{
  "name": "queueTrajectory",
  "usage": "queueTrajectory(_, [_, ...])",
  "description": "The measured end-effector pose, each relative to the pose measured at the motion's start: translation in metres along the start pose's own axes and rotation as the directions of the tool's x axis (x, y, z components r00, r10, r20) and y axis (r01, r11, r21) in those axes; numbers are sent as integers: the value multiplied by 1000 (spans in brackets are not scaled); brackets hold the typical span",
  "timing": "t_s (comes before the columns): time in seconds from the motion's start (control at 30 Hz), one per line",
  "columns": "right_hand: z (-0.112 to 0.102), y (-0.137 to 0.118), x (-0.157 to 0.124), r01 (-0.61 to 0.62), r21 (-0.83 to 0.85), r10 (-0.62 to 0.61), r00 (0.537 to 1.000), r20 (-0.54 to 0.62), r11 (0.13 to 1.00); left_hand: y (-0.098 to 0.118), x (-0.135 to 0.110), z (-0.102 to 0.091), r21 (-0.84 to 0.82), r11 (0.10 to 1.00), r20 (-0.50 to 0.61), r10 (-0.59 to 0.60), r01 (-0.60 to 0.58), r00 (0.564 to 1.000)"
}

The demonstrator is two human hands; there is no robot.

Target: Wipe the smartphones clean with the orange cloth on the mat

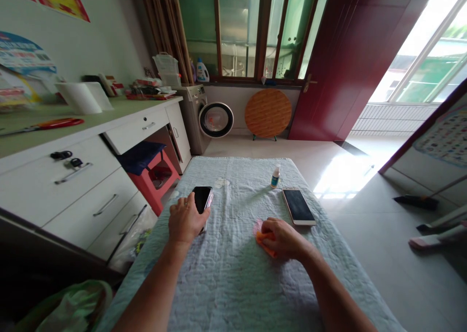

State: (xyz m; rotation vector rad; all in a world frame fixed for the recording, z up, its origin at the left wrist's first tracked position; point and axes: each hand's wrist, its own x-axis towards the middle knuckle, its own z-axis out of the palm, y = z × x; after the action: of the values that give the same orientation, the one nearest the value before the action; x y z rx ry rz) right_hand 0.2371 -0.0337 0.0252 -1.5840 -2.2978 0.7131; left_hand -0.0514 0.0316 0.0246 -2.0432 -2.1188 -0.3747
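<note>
My left hand (186,220) is closed around the edges of a dark-screened smartphone (203,198) at the left of the quilted cover (233,283). The phone's lower part is hidden under my fingers and palm. My right hand (282,237) grips an orange cloth (269,247), bunched under the fingers against the cover. Just beyond that hand lies a second smartphone (299,206), screen up, with a white frame. A small spray bottle (275,177) with a blue label and clear cap stands upright behind it.
On the left runs a desk (120,110) with white drawers, a paper roll (82,97) and red-handled scissors (54,123). A red stool (153,176) stands beside the bed. Farther back are a washing machine (193,110) with its door open and a round wooden tabletop (268,112).
</note>
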Motion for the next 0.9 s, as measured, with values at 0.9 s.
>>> queueTrajectory(0.9, [22,-1,3,75,-82,-86,987,-134,994,4,1,5,-5,992,-97,-126,126,987])
